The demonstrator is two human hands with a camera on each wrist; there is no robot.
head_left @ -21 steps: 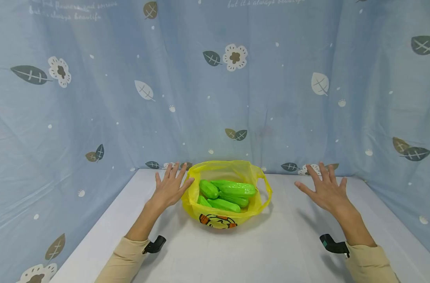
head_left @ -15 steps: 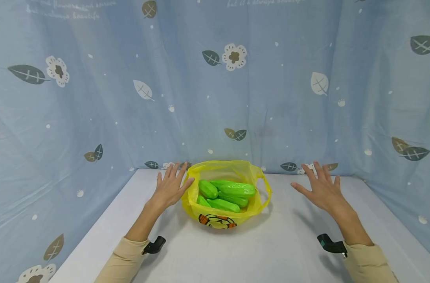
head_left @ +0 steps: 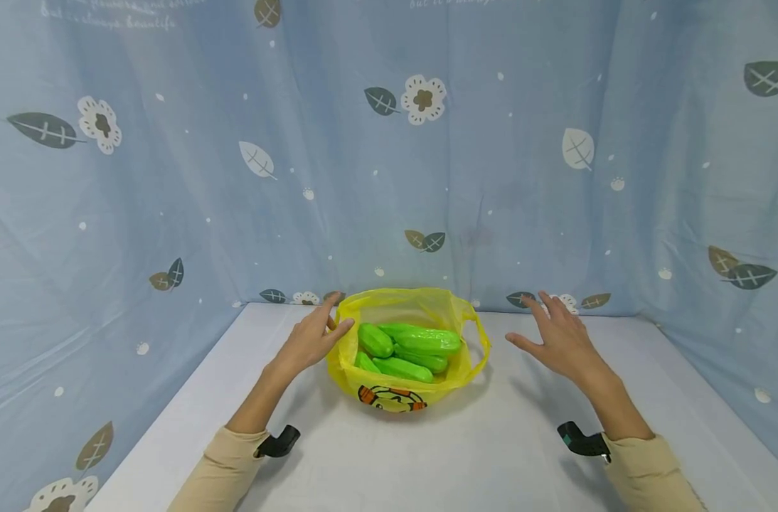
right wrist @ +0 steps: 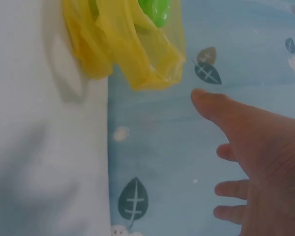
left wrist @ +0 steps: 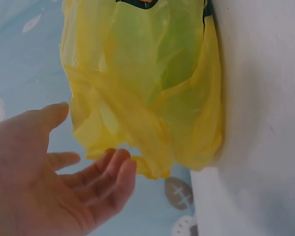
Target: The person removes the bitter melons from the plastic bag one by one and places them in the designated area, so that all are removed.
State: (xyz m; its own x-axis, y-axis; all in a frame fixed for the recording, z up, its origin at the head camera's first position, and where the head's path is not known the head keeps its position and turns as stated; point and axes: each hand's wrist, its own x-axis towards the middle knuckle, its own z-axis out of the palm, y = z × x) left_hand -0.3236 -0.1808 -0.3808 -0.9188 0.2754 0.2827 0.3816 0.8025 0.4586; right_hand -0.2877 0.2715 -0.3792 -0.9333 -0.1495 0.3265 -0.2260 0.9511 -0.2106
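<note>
Hands both hold nothing: the left hand [head_left: 306,341], fingers softly curved, is at the yellow bag's [head_left: 344,370] left side, contact unclear; the right hand [head_left: 558,345], fingers loosely spread, hovers apart to the bag's right. Green vegetables [head_left: 427,341] lie inside the open bag on the table [head_left: 427,462]. Handling seems only at the reaching stage: no vegetable lies outside the bag, and gripping it remains.

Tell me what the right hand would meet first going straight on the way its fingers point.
Probably the blue curtain: the right hand points past the yellow bag, which sits to its left. The gap to the curtain is unclear.
</note>
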